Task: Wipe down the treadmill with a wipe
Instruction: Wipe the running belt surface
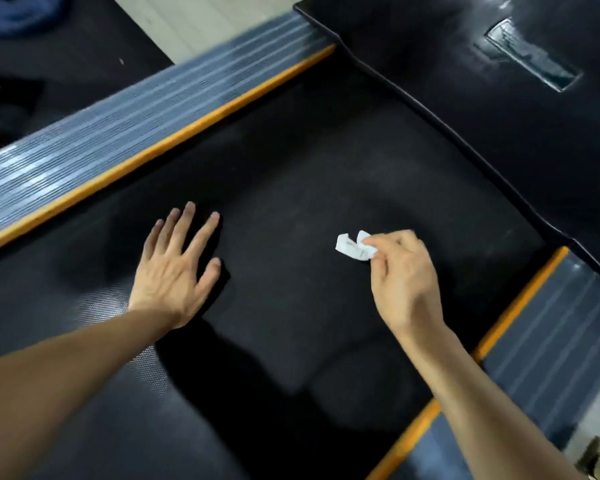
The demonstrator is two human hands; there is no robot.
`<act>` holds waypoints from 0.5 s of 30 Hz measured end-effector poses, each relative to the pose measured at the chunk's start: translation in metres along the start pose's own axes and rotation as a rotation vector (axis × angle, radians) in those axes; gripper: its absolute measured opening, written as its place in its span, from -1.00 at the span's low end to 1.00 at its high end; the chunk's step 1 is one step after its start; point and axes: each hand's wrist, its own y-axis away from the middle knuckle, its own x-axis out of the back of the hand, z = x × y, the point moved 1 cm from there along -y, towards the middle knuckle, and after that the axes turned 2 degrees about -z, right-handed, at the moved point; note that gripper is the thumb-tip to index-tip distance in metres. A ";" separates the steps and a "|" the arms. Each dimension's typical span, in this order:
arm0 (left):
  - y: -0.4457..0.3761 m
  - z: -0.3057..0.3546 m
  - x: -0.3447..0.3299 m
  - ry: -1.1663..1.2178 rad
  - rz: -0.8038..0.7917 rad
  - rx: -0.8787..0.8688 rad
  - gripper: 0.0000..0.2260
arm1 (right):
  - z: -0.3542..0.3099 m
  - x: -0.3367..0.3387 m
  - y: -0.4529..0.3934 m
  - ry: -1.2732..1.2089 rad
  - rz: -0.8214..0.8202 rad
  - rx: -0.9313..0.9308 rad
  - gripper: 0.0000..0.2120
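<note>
The treadmill's black belt fills the middle of the head view, running from lower left to upper right. My right hand pinches a small crumpled white wipe between thumb and fingers, just above the belt's centre right. My left hand lies flat on the belt to the left, fingers spread, holding nothing. Both forearms reach in from the bottom edge.
Grey ribbed side rails with orange trim border the belt on both sides. The glossy black motor cover with a label plate rises at the upper right. A dark floor mat and pale floor lie beyond the left rail.
</note>
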 end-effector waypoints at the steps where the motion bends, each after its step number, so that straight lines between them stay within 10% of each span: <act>1: -0.001 -0.001 -0.001 0.001 0.002 0.012 -0.37 | -0.008 -0.005 -0.014 0.006 -0.009 0.028 -0.72; 15: -0.003 -0.002 -0.002 0.055 0.029 0.003 -0.35 | -0.099 -0.091 -0.236 -0.031 0.068 0.215 -0.64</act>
